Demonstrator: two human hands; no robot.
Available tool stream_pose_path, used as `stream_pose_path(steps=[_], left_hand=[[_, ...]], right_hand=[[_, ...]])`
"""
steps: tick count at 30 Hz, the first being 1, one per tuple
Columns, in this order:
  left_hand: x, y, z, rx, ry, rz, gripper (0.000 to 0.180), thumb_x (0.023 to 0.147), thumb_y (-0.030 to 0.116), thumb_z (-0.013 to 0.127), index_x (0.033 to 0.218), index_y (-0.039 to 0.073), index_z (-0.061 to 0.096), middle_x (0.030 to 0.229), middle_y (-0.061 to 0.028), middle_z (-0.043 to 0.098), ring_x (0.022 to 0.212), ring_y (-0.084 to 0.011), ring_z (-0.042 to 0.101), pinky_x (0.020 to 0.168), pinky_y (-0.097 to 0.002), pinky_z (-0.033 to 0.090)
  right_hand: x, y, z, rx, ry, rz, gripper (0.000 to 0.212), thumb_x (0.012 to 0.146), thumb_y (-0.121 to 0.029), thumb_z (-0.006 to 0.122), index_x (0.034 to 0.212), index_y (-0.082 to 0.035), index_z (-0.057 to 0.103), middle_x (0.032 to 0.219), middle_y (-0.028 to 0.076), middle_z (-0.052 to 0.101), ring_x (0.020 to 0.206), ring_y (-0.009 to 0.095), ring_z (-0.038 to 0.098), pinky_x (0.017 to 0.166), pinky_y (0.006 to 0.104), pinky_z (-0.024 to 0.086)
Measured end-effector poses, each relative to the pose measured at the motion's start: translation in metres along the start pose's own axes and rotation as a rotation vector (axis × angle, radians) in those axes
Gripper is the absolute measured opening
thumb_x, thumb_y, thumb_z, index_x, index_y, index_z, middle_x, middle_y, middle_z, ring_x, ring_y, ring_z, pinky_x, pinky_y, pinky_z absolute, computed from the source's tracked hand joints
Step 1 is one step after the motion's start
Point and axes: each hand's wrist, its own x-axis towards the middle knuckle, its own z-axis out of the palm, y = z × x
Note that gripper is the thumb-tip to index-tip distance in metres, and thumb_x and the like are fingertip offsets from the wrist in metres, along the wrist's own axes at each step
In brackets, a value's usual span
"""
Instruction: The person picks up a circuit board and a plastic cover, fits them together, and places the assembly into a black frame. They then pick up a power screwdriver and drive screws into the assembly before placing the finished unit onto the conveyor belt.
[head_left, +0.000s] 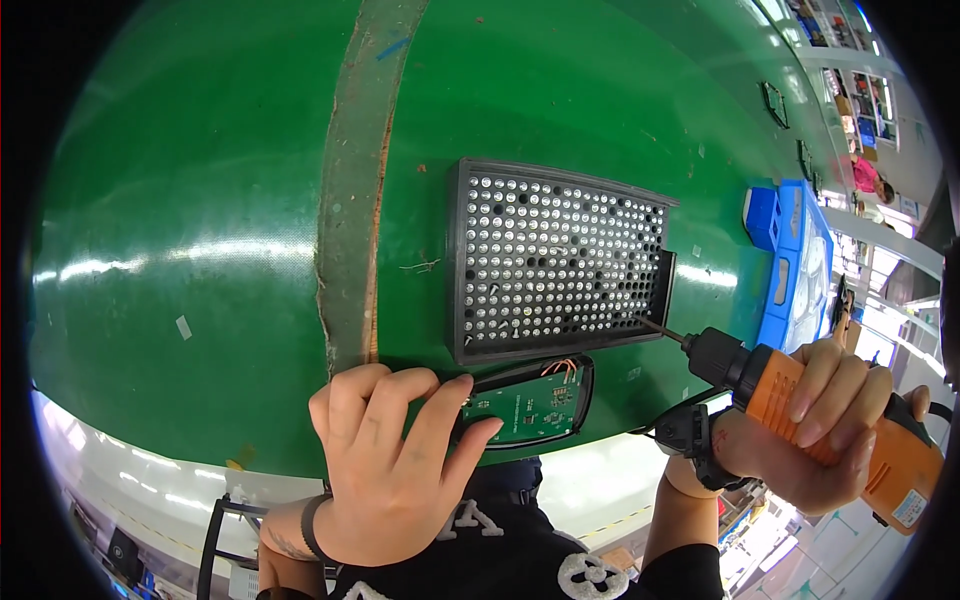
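The bench (560, 100) has a glossy green surface crossed by a worn, dull strip (350, 200). Directly on it: a black tray (458, 270) holding rows of silver screws (545, 240); an open black housing (587, 397) with a green circuit board (520, 405), near the front edge beside the tray; blue containers (790, 243), right; a pale scrap (183, 327), left.

Screw tray (457, 260) on workbench (220, 190), beyond circuit board (535, 410). Storage bin (788, 255) to the right, electric screwdriver (774, 390) nearer.
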Motion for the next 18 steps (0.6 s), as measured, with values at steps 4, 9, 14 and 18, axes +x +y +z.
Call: stream_pose_path(steps=[4, 9, 14, 18], left_hand=[[0.001, 0.004, 0.006, -0.025, 0.023, 0.011, 0.038, 0.057, 0.019, 0.076, 0.090, 0.006, 0.062, 0.089, -0.0037, 0.051, 0.084, -0.0247, 0.047, 0.072, -0.0370, 0.032], [0.007, 0.017, 0.020, -0.074, 0.038, 0.027, 0.038, 0.057, 0.017, 0.077, 0.090, 0.005, 0.063, 0.087, -0.0052, 0.052, 0.083, -0.0256, 0.047, 0.073, -0.0373, 0.033], [0.011, 0.017, 0.024, -0.107, 0.049, 0.060, 0.037, 0.058, 0.016, 0.077, 0.090, 0.005, 0.063, 0.086, -0.0047, 0.052, 0.081, -0.0247, 0.047, 0.072, -0.0371, 0.033], [0.009, 0.009, 0.022, -0.151, 0.017, 0.053, 0.036, 0.058, 0.015, 0.076, 0.090, 0.006, 0.063, 0.086, -0.0040, 0.052, 0.081, -0.0243, 0.047, 0.072, -0.0366, 0.033]], right_hand=[[0.000, 0.000, 0.003, 0.015, 0.040, 0.006, 0.038, 0.077, -0.008, 0.049, 0.114, -0.001, 0.039, 0.062, 0.000, 0.042, 0.046, 0.009, 0.044, 0.048, 0.0233, 0.039], [0.008, 0.001, -0.012, 0.127, -0.213, 0.079, 0.044, 0.079, -0.008, 0.052, 0.120, -0.006, 0.036, 0.066, 0.000, 0.045, 0.050, 0.011, 0.049, 0.049, 0.0244, 0.045], [0.040, 0.022, -0.009, 0.454, -0.585, 0.156, 0.035, 0.073, -0.007, 0.051, 0.107, -0.004, 0.046, 0.060, -0.001, 0.044, 0.047, 0.007, 0.042, 0.052, 0.0197, 0.040], [0.017, 0.005, 0.007, 0.143, -0.047, 0.270, 0.024, 0.071, -0.006, 0.056, 0.094, -0.007, 0.049, 0.057, -0.002, 0.045, 0.048, 0.007, 0.043, 0.051, 0.0201, 0.040]])
